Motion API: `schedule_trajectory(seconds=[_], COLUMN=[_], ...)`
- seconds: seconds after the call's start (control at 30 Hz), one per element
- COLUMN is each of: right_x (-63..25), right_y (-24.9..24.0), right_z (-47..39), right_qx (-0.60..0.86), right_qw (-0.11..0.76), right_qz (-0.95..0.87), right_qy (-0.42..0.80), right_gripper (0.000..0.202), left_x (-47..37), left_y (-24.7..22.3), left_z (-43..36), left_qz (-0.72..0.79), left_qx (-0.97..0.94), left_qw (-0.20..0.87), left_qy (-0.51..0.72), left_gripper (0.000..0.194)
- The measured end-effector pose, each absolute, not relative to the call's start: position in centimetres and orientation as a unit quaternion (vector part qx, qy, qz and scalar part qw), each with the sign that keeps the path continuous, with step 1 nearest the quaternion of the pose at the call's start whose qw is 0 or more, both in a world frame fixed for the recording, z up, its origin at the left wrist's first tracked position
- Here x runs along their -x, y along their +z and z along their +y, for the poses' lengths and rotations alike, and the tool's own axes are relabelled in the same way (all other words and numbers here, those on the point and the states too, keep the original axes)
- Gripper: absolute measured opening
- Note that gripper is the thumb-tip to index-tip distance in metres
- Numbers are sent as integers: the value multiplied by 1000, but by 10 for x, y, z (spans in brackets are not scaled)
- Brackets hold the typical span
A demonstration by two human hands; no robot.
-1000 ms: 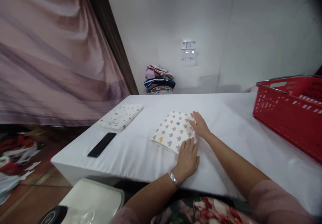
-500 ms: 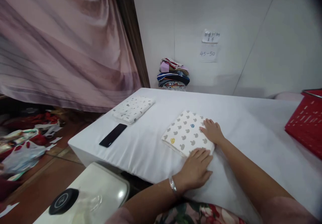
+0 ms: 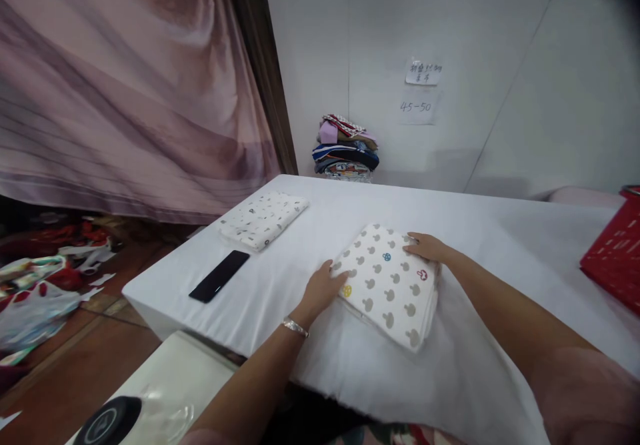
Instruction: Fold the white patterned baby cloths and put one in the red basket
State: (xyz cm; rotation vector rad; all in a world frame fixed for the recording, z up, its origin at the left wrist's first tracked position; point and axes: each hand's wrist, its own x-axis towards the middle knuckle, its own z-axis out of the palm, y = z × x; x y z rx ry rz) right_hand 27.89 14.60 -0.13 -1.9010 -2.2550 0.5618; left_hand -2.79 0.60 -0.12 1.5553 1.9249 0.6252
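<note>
From where I sit at the controls, the patterned cloth [image 3: 383, 278] lies on the white-covered worktop [image 3: 490, 238], in front of the person and between both hands. It is folded into a compact, roughly four-sided packet, its upper face spread fairly flat. Its layers do not all line up: I judge the sides square enough, but the edges toward the near right corner look loose and uneven.

My left hand [image 3: 320, 291] is at the cloth's left edge, thumb and fingers apart, with the thumb over the top face. My right hand [image 3: 431, 247] touches the far right corner, fingers a little apart over the edge. I cannot tell whether either one pinches the fabric or only rests on it.

The cloth looks soft and matt, off-white with grey rounded motifs and a few in yellow, blue and red. Off to the left lies a second folded cloth [image 3: 265, 220], a neat, thicker-looking slab with small dark prints. Just beside it I see a smooth, glossy black phone [image 3: 220, 276]. The worktop cover has soft wrinkles along its near side, and a red basket [image 3: 611, 258] with slotted, hard-looking walls stands at the far right
</note>
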Motion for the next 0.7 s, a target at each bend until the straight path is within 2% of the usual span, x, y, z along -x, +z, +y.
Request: schedule_trajectory(seconds=[0.07, 0.2, 0.47, 0.57, 0.7], right_x=[-277, -274, -272, -274, -278], right_y=[4, 13, 25, 45, 88], right_z=[159, 180, 186, 178, 176], right_qx=[615, 594, 556, 538, 489], right_qw=[39, 3, -67, -11, 178], right_qz=[-751, -728, -606, -589, -621], right_qy=[240, 342, 565, 603, 586], right_gripper=[77, 90, 66, 62, 62], left_x=[31, 38, 47, 54, 60], left_y=[5, 9, 5, 36, 113], left_z=[15, 27, 36, 51, 69], left_qz=[725, 682, 622, 630, 638], left_qx=[-559, -544, -499, -541, -674], left_qw=[333, 444, 545, 488, 225], left_qy=[226, 205, 260, 267, 298], left_gripper=[62, 45, 37, 34, 31])
